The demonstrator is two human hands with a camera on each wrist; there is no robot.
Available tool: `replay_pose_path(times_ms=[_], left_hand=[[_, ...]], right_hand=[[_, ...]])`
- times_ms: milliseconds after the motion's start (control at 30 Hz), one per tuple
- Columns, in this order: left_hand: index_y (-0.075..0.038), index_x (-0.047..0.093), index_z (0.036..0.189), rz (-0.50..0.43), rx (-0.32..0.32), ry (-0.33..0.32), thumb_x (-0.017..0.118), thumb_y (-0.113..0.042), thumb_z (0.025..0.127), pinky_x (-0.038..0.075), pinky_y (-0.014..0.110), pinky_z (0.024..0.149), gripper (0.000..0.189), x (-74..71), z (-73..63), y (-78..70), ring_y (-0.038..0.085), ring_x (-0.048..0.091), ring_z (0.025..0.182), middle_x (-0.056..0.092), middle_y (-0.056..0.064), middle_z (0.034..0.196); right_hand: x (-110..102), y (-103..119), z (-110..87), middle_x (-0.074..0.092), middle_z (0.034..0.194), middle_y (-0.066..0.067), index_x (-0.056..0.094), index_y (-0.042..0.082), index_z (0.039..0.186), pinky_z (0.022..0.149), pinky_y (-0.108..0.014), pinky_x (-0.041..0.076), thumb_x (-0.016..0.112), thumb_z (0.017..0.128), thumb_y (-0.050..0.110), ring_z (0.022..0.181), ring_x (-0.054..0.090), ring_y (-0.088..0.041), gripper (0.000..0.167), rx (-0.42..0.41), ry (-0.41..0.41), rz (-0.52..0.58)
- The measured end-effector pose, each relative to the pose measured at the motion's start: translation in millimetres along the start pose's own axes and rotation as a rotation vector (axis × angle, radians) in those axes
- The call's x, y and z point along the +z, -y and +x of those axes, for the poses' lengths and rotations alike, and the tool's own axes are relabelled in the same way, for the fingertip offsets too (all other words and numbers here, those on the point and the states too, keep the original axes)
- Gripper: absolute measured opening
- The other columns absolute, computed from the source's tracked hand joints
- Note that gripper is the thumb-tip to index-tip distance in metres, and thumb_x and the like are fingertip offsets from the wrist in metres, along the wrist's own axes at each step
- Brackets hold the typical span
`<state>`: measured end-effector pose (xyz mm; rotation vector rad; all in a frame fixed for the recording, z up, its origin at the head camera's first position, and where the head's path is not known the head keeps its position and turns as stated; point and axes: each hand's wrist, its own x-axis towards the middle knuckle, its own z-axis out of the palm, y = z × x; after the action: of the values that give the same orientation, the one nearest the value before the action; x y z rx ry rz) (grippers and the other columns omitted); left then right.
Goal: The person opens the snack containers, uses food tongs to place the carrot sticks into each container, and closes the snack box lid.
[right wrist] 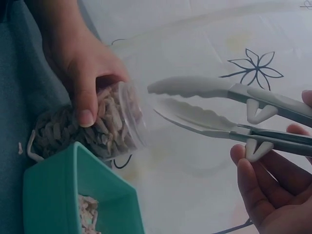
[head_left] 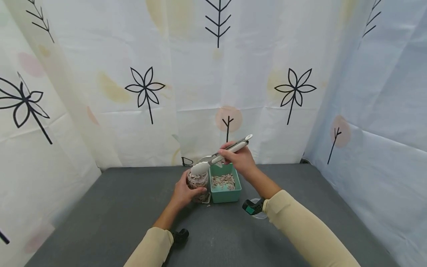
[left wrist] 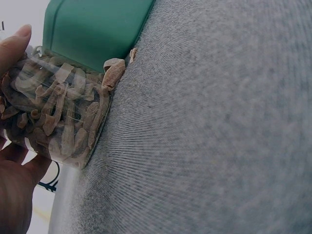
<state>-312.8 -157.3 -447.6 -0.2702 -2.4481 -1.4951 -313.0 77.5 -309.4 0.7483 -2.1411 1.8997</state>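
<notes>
My left hand grips a clear jar from the side, thumb on one side and fingers round the other. Pale brown dried strips pack the jar up to its mouth. In my right hand is a pair of tongs with white scalloped tips. The tips point at the jar's mouth, slightly parted, with nothing seen between them. Right of the jar stands a green plastic bin, holding a shallow heap of similar strips.
A curled strip lies on the dark grey table at the jar's foot, a small crumb nearby. Partly hidden by the right wrist's black camera is a clear round lid. Patterned white cloth hangs behind and at both sides.
</notes>
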Motion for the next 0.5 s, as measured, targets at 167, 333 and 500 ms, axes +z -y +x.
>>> replay_pose_path(times_ms=[167, 333, 500], left_hand=[[-0.014, 0.037, 0.147, -0.006, 0.013, 0.000, 0.088, -0.032, 0.071, 0.046, 0.049, 0.088, 0.093, 0.0, -0.2, 0.1, 0.030, 0.056, 0.112, 0.055, 0.015, 0.128], [-0.016, 0.039, 0.146, -0.003, 0.020, -0.004, 0.089, -0.032, 0.071, 0.046, 0.049, 0.087, 0.092, 0.2, 0.6, 0.5, 0.029, 0.056, 0.110, 0.056, 0.014, 0.127], [-0.016, 0.038, 0.147, -0.007, 0.011, 0.004, 0.088, -0.031, 0.071, 0.046, 0.048, 0.086, 0.092, -0.5, 1.0, 1.3, 0.029, 0.056, 0.108, 0.056, 0.013, 0.125]], right_hand=[[-3.5, 2.6, 1.5, 0.068, 0.085, -0.013, 0.066, -0.004, 0.101, 0.064, -0.034, 0.054, 0.068, 0.091, 0.008, 0.067, 0.063, -0.017, 0.015, -0.020, -0.047, 0.002], [-3.4, -0.9, 2.7, 0.067, 0.079, -0.014, 0.068, -0.004, 0.097, 0.062, -0.037, 0.052, 0.069, 0.091, 0.010, 0.063, 0.060, -0.023, 0.015, -0.023, 0.005, -0.061], [2.6, -6.1, 3.3, 0.068, 0.078, -0.011, 0.069, -0.002, 0.095, 0.063, -0.047, 0.052, 0.069, 0.091, 0.009, 0.066, 0.060, -0.038, 0.011, -0.036, 0.060, -0.118]])
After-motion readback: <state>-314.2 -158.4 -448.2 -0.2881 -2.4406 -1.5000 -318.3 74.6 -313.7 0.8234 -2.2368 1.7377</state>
